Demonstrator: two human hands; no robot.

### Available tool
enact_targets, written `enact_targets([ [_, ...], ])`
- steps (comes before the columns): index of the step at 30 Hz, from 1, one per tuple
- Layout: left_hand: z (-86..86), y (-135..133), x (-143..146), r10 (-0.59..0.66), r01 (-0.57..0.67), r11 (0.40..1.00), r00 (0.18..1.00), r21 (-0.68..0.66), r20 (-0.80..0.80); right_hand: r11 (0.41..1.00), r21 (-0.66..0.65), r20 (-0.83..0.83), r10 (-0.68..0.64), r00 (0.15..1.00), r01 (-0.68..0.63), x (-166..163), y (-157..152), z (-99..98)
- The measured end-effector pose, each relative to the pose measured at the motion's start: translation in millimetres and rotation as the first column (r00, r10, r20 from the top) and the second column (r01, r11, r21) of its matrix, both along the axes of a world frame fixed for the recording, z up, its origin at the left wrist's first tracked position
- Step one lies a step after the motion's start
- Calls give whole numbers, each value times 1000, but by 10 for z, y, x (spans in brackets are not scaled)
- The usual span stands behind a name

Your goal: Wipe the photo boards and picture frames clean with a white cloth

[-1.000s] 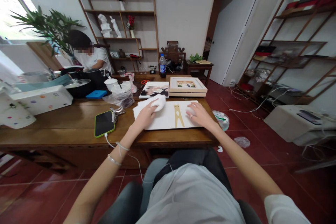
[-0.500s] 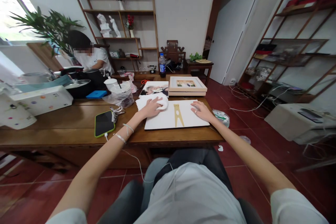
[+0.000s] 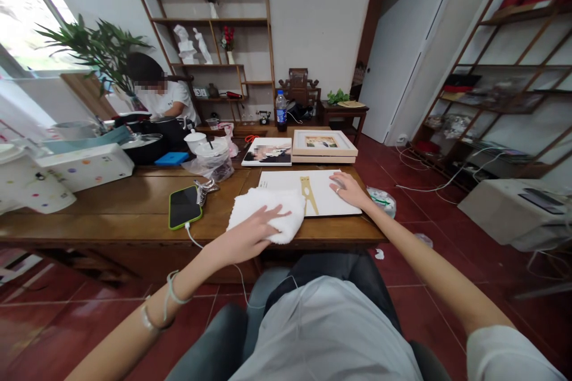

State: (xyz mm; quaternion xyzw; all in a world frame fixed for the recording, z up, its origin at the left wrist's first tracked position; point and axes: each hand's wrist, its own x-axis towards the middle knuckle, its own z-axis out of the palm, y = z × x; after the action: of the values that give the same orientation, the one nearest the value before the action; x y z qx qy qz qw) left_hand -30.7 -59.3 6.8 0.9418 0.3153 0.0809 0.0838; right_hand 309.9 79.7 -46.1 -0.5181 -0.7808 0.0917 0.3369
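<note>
Near the table's front edge, a fluffy white cloth (image 3: pixel 286 220) lies under my left hand (image 3: pixel 257 227), which grips it with the fingers spread over its top. The cloth covers the lower left part of a flat white board (image 3: pixel 286 178) with a dark edge. Small dark print shows at the board's upper left. A gold, two-legged flat piece (image 3: pixel 308 195) lies on the middle of the board. My right hand (image 3: pixel 348 187) rests on the board's right side with its fingers stretched out, holding nothing.
Behind the board are a photo panel (image 3: pixel 267 152) and a light wooden picture frame (image 3: pixel 325 144). To the left lie a phone (image 3: pixel 185 207) with a cable and a crumpled silvery item (image 3: pixel 205 190). A bottle (image 3: pixel 280 112) stands at the back; a person (image 3: pixel 165 98) sits far left.
My left hand has brought the cloth toward me, from the board's upper left to its lower left and the table edge. The cloth is more spread out. My right hand stays on the board.
</note>
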Motion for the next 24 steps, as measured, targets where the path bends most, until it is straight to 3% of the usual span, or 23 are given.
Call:
enact_targets([
  [2, 33, -40, -26, 15, -14, 999, 1000, -30, 22, 1000, 8, 9, 3, 1000, -3, 8, 11, -12],
  [4, 43, 82, -35, 45, -44, 998, 998, -40, 47, 1000, 9, 19, 6, 1000, -6, 14, 14, -20],
  [10, -45, 1031, 63, 16, -18, 999, 998, 32, 62, 1000, 10, 46, 10, 999, -10, 26, 11, -27],
  [15, -90, 1607, 174, 116, -128, 985, 987, 113, 107, 1000, 1, 34, 22, 999, -22, 46, 39, -54],
  [19, -161, 1575, 208, 102, -107, 983, 994, 150, 43, 1000, 11, 36, 28, 999, -29, 57, 57, -76],
  [24, -191, 940, 322, 182, -175, 976, 982, 131, -40, 999, 24, 31, 33, 999, -34, 56, 69, -87],
])
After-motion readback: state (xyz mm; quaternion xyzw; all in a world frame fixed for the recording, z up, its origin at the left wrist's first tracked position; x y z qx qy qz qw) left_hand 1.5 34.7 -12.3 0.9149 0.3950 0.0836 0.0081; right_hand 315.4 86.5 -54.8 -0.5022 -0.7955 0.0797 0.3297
